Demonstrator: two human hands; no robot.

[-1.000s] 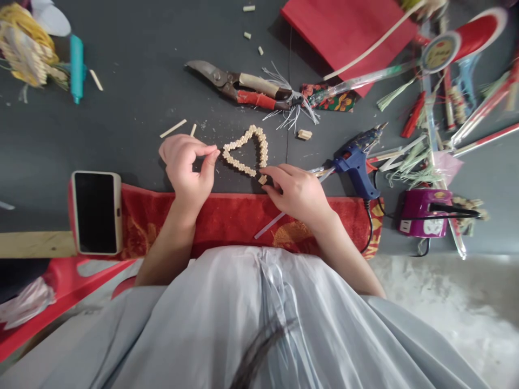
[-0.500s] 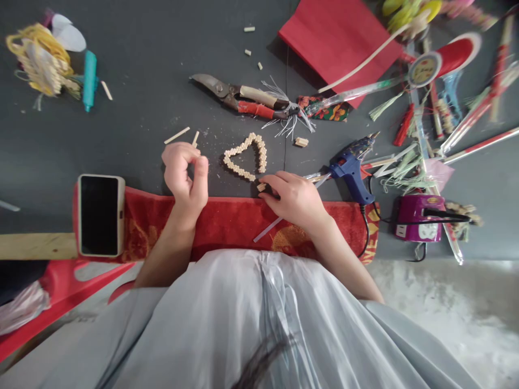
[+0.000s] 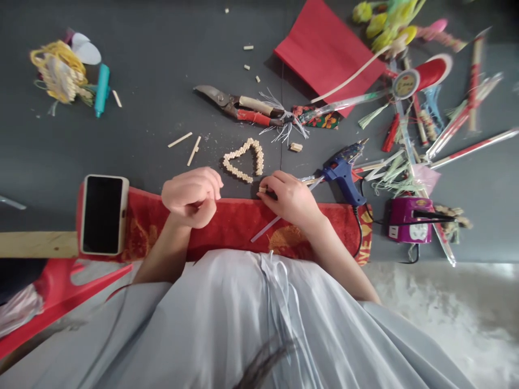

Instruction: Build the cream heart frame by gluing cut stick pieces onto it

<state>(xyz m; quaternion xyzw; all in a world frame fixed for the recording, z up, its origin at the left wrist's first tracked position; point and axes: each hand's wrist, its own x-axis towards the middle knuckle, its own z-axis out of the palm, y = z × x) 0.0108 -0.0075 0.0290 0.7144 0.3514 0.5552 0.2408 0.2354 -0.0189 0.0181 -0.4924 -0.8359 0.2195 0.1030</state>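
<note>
My right hand (image 3: 291, 197) pinches a small bundle of short pale sticks (image 3: 263, 189) between thumb and fingers, just over the front edge of the grey table. My left hand (image 3: 190, 197) is curled closed above the red cloth (image 3: 227, 216); whether anything is inside its fingers is hidden. Between and beyond both hands lies a heart-shaped outline (image 3: 228, 162) made of pale stick bundles, with a gap at its lower right. Thin pale sticks (image 3: 180, 139) lie past my left hand. Another little stick bundle (image 3: 295, 147) rests farther off, to the right of the heart.
Pruning shears (image 3: 243, 109) lie beyond the heart. A blue glue gun (image 3: 344, 173) with its cord and a purple power adapter (image 3: 410, 220) are on the right, near a red ribbon spool (image 3: 430, 73) and red paper (image 3: 324, 51). A phone (image 3: 103, 214) lies left; yellow string (image 3: 60, 67) sits far left.
My left hand has come down and turned, its fingers now pointing right, uncovering the thin sticks behind it. My right hand stays nearly in place with its bundle. The view has shifted slightly.
</note>
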